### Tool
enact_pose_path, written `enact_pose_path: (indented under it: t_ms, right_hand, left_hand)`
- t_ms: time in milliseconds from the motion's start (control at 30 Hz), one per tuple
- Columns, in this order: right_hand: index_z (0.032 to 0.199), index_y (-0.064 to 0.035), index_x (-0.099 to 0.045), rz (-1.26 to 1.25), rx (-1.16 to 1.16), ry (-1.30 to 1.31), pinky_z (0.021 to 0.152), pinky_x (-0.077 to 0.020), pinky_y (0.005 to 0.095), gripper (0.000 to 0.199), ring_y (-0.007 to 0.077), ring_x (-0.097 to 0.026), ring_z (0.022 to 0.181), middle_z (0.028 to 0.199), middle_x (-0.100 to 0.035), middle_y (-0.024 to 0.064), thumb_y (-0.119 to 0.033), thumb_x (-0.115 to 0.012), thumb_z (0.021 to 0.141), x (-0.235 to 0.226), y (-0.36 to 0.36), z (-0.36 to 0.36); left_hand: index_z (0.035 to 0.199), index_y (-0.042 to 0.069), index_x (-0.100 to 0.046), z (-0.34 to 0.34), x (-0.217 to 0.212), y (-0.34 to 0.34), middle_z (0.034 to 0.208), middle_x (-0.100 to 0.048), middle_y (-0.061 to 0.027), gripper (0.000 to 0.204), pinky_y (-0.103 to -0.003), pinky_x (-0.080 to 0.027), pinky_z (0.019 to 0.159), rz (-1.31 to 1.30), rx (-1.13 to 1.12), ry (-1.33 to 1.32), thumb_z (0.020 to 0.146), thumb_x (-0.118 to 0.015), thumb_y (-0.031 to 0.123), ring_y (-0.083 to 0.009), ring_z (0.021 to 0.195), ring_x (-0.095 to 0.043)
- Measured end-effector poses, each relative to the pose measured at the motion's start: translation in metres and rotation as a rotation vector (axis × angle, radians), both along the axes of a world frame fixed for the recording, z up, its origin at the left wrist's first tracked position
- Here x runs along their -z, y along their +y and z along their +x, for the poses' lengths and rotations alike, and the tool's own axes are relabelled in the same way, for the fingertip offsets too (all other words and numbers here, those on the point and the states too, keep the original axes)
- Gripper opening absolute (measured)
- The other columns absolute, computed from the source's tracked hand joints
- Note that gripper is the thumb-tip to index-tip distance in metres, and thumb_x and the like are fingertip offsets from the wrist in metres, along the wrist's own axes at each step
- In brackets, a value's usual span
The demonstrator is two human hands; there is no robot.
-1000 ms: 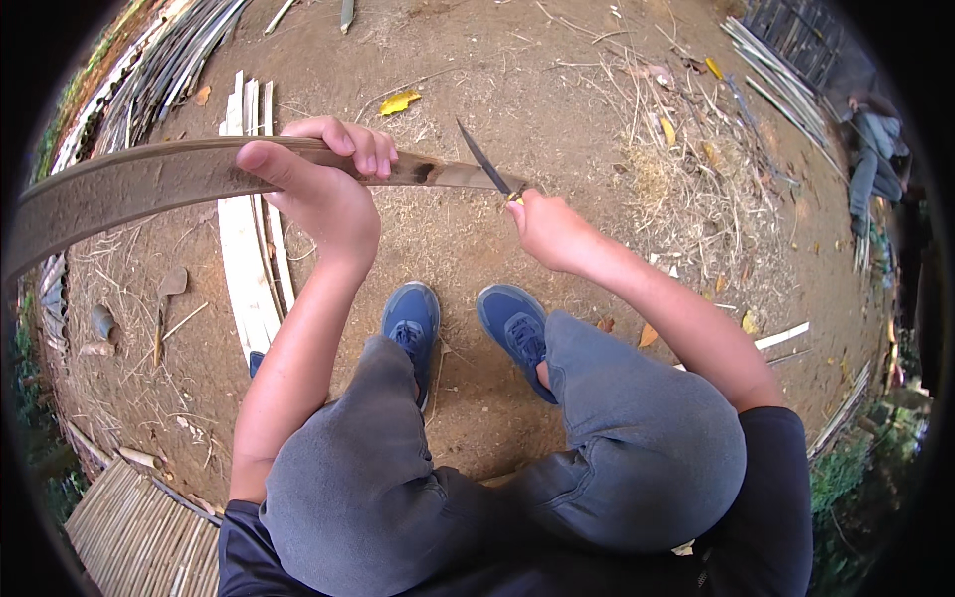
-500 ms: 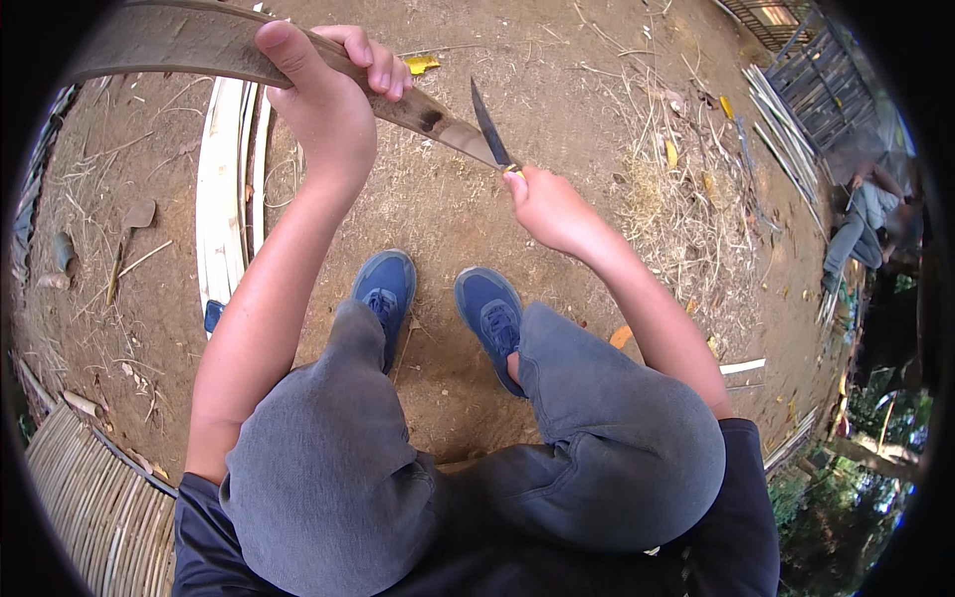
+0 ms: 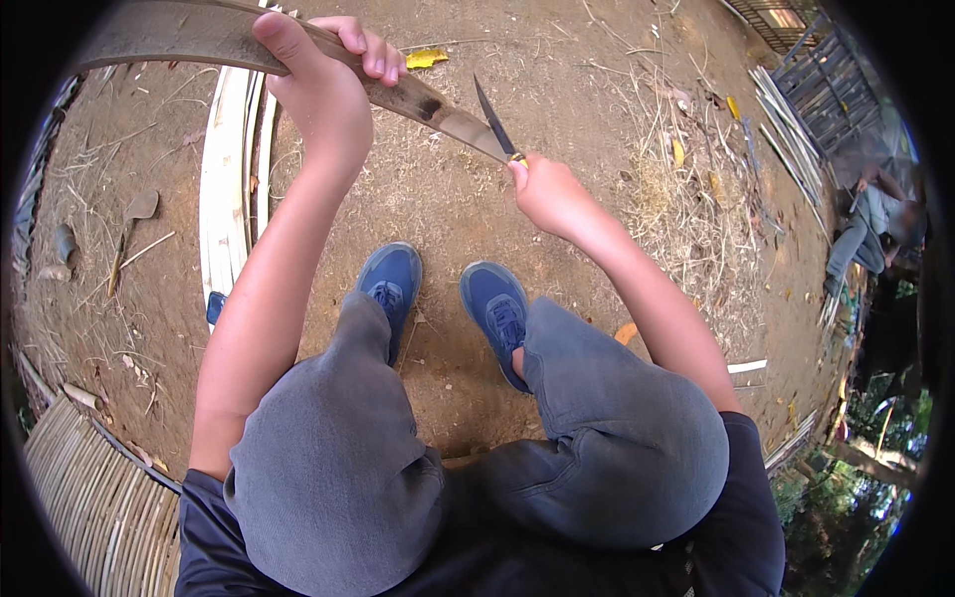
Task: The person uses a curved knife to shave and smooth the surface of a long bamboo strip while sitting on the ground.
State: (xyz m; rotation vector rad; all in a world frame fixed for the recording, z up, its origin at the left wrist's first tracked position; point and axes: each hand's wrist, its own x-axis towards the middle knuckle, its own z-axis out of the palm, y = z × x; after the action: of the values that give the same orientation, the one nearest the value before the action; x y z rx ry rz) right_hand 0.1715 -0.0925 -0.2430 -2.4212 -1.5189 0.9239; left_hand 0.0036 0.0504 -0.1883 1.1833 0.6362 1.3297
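Observation:
A long, split length of bamboo (image 3: 189,38) runs from the upper left down to the right, narrowing toward a pale shaved end. My left hand (image 3: 328,99) is closed around its middle, thumb on the near side and fingers over the far edge. A dark knot mark shows just beyond those fingers. In my right fist (image 3: 559,199) is a knife (image 3: 491,117) with a dark, pointed blade and a yellowish band at its base. The blade points up and away, beside the bamboo's shaved end. My fist hides most of the knife handle and the bamboo's tip.
Pale split bamboo strips (image 3: 227,179) lie on the dirt left of my feet. A small trowel-like tool (image 3: 134,224) lies farther left, near a slatted bamboo mat (image 3: 99,502). Dry shavings (image 3: 667,189) litter the ground at right. Another person (image 3: 865,229) sits at the far right.
The whole view has shifted slightly. Both hands keep their grips, and the knife stays beside the bamboo's shaved end, with almost no visible movement against it.

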Motion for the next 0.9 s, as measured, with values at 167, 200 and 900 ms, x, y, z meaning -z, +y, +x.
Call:
enact_pose_path:
  t_ms: [167,200,900]
  right_hand:
    - [0.104,0.0086,-0.057,0.003,0.013,0.018,0.082,-0.0514,0.0521,0.044,0.0477,-0.065,0.088,0.089,-0.066,0.0309,-0.031,-0.038,0.104,0.007,-0.009,0.005]
    - [0.106,0.0093,-0.057,-0.032,-0.005,-0.004,0.083,-0.0526,0.0515,0.044,0.0472,-0.065,0.088,0.090,-0.066,0.0306,-0.030,-0.037,0.104,0.003,0.000,0.007]
    - [0.106,0.0088,-0.055,0.019,0.079,0.078,0.081,-0.0533,0.0511,0.044,0.0449,-0.067,0.088,0.089,-0.066,0.0303,-0.030,-0.036,0.105,0.000,-0.010,0.001]
  left_hand:
    - [0.067,0.008,-0.041,0.005,-0.001,0.002,0.052,-0.037,-0.0033,0.086,-0.039,-0.045,0.059,0.024,0.084,-0.044,0.075,-0.020,0.091,-0.0177,0.049,-0.040]
    - [0.068,0.008,-0.041,0.003,-0.001,0.002,0.053,-0.037,-0.0029,0.086,-0.038,-0.045,0.059,0.014,0.074,-0.020,0.074,-0.020,0.091,-0.0175,0.049,-0.041]
    - [0.067,0.010,-0.042,0.005,-0.008,-0.006,0.053,-0.038,-0.0016,0.085,-0.039,-0.044,0.064,0.105,0.172,0.034,0.073,-0.017,0.091,-0.0173,0.050,-0.039]
